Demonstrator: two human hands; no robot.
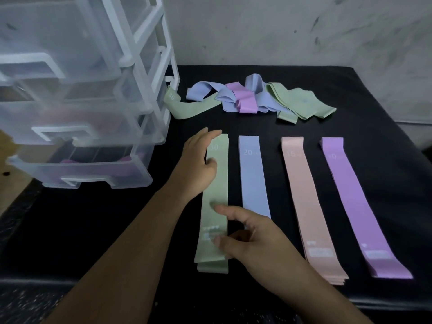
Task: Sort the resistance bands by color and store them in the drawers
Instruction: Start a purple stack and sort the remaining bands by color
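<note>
Four flat stacks of resistance bands lie side by side on the black table: green, blue, pink and purple. My left hand rests flat against the far left edge of the green stack, fingers spread. My right hand touches the near part of the same stack with fingertips and thumb, fingers apart. Behind the stacks lies a loose heap of blue, purple and green bands. One green band curls next to the drawer unit.
A translucent plastic drawer unit stands at the left with its drawers pulled out; the lowest drawer holds something purple. A pale wall runs behind the table. The table's front edge is near me.
</note>
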